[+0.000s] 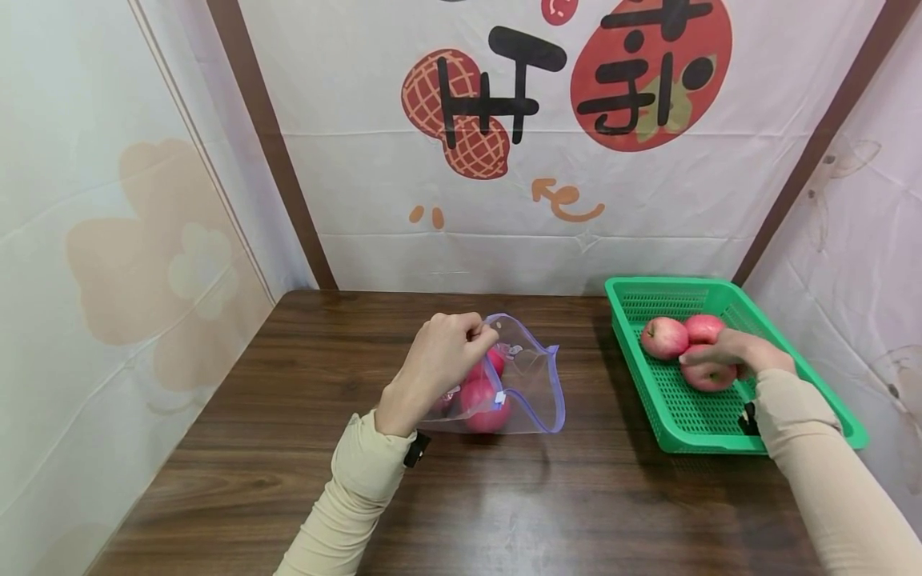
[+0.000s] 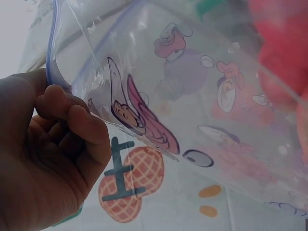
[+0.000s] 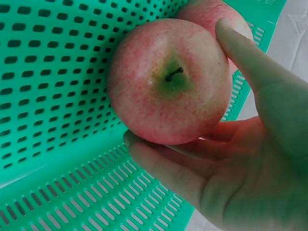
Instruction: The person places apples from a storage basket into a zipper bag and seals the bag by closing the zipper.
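My left hand (image 1: pixel 448 352) pinches the rim of a clear zip bag (image 1: pixel 529 380) with a purple edge and a white slider. The bag's mouth gapes toward the right, and red apples (image 1: pixel 484 406) lie inside it. In the left wrist view, cartoon prints cover the bag (image 2: pixel 183 96), and thumb and fingers (image 2: pixel 86 120) close on its edge. Over in the green basket, my right hand (image 1: pixel 749 352) holds an apple (image 3: pixel 168 82), thumb on one side and fingers curled under the other. Two more apples (image 1: pixel 664 338) sit against it.
The green plastic basket (image 1: pixel 670 440) stands at the right of the dark wooden table (image 1: pixel 288 480). Behind the table hangs a printed white cloth (image 1: pixel 360 200), with cloth walls at left and right.
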`<state>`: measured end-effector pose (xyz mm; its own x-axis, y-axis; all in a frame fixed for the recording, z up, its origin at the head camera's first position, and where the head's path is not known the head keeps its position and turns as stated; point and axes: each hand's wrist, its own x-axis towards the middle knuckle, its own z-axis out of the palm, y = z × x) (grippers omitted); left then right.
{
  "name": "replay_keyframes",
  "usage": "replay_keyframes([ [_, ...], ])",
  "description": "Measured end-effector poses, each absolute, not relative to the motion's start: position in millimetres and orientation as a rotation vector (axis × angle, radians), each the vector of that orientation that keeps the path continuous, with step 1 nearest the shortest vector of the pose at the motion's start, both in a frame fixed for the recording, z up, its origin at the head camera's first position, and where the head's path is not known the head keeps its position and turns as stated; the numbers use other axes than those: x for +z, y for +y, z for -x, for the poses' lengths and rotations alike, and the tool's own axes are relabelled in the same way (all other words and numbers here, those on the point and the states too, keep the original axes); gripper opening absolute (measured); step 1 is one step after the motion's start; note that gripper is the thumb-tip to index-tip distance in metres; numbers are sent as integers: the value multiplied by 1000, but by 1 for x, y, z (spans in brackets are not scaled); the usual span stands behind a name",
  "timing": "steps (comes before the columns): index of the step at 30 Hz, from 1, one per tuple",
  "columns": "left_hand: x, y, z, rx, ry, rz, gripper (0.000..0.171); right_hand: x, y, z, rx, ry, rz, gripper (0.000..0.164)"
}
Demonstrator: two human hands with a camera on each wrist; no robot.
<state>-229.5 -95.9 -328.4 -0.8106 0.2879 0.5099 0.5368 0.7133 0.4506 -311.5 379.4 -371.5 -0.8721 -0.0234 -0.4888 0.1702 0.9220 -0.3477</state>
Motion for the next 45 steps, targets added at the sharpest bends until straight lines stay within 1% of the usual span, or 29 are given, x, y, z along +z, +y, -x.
replay_keyframes([
  [3, -329, -96, 229, -845, -2513, 639, 29, -373, 378, 312, -518, 2572, -92, 50],
  [7, -329, -96, 229, -847, -2519, 640, 28, -374, 378, 311, -509, 2608, -49, 44],
  [13, -327, -95, 228, -850, -2521, 643, 28, -370, 380, 306, -494, 2690, 11, 51],
  [19, -327, -95, 229, -848, -2525, 638, 28, -365, 378, 305, -455, 2750, 35, 46],
  [20, -327, -95, 229, -850, -2526, 636, 28, -364, 378, 305, -461, 2759, 38, 48],
  [25, -327, -95, 229, -850, -2526, 631, 28, -358, 376, 304, -465, 2799, 66, 64],
  [27, -327, -95, 229, -849, -2524, 632, 28, -355, 374, 303, -458, 2817, 74, 67],
  [35, -327, -96, 228, -856, -2523, 629, 27, -339, 365, 300, -456, 2916, 133, 57],
  [45, -327, -96, 229, -857, -2526, 628, 28, -328, 360, 299, -481, 2970, 185, 64],
])
